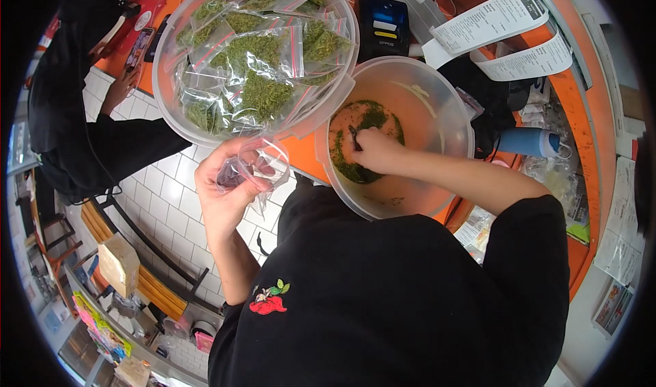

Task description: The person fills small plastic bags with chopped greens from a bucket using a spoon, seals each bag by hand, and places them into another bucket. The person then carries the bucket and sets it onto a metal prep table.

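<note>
My left hand [229,185] grips a small clear plastic zip bag [271,163], its mouth spread wide in a loop. Inside a translucent round tub [441,124], my right hand [380,152] reaches down with its fingers bunched into chopped green herbs [352,172]. The herbs lie in a ragged ring on the tub's bottom. What those fingertips hold, if anything, is hidden. Beyond my left hand stands a larger translucent tub [162,93], heaped with filled zip bags [256,59] of the same green stuff.
Behind the tubs sits a black receipt printer [383,28] on the orange table [304,156]. Long printed receipts [492,21] curl at the upper right, with a blue bottle [529,142] below them. Another person in black [82,144] is at the left, near a phone [141,47].
</note>
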`<state>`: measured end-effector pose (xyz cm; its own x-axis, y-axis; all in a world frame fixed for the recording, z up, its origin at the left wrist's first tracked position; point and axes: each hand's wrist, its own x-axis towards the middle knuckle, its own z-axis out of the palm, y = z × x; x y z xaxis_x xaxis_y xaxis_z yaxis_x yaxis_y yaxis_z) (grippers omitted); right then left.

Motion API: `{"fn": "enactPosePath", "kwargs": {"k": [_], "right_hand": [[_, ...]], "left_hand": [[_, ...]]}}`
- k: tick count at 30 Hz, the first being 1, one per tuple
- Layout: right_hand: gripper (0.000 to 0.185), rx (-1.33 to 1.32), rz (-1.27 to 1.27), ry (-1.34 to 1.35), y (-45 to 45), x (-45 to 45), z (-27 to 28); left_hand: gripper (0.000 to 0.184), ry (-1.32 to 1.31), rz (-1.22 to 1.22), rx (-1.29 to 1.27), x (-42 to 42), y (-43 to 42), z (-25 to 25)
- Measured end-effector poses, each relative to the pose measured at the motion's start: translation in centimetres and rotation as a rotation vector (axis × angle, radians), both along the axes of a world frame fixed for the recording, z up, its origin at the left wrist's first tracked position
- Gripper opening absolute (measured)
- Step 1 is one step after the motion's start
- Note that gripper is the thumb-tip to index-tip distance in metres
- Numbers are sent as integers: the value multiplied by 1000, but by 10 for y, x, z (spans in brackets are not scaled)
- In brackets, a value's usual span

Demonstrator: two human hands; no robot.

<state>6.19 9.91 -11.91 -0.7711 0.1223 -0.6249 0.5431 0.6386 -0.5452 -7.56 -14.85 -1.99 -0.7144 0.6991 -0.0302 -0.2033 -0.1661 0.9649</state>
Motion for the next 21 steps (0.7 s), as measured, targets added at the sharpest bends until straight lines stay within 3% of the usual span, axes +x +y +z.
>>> {"fn": "enactPosePath", "kwargs": {"k": [2, 4, 6, 8, 10, 14, 21], "right_hand": [[24, -110, -113, 156, -8, 0, -7], [16, -239, -176, 145, -7, -7, -4], [8, -548, -457, 157, -2, -8, 1], [9, -518, -440, 183, 7, -6, 21], [9, -709, -548, 288, 22, 3, 34], [11, -785, -680, 295, 40, 28, 81], [10, -949, -939, 530, 45, 77, 111]], "left_hand": [[49, 13, 14, 4, 2, 0, 1], [49, 35, 24, 7, 2, 0, 3], [48, 28, 13, 14, 1, -1, 2], [47, 44, 12, -2, 2, -2, 2], [46, 34, 19, -5, 2, 0, 2], [46, 35, 0, -17, 5, 11, 0], [43, 215, -95, -106, 18, 48, -5]]}}
